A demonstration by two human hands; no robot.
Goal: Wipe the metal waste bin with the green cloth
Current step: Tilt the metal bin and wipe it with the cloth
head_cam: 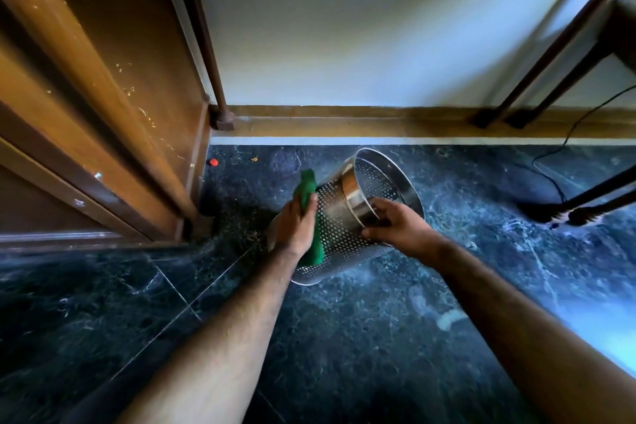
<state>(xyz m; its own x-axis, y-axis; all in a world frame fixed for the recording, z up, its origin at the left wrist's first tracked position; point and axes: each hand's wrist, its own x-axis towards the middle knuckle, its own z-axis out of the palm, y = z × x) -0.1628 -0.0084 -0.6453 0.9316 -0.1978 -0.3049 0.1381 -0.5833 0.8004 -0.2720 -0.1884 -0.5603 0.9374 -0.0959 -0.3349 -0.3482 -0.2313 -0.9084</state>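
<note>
At the far left stands a brown wooden door (103, 113), its lower panel scuffed with pale marks, and its frame meets the dark marble floor (344, 337). Just beyond the frame's foot, a small red scrap (213, 162) lies on the floor near the skirting board (344, 120).

The left hand (296, 224) reaches in from the lower left, its fingers (311, 200) curled tight around the green cloth (307, 188). The cloth is pressed against the perforated side of the metal waste bin (347, 220), one end sticking up above the hand and the other hanging below the wrist along the bin's wall.

The bin is tilted, its base on the floor toward the person and its open mouth turned up and away to the right, toward the white wall (361, 34). A smooth steel band runs around it below the rim.

The right hand (399, 225) clasps the bin on that band, fingers (380, 206) bent over the metal and the thumb below, gripping the bin's upper part.

Farther right, dark furniture legs (537, 69) rest against the skirting, and a black cable (564, 144) trails across the floor.
</note>
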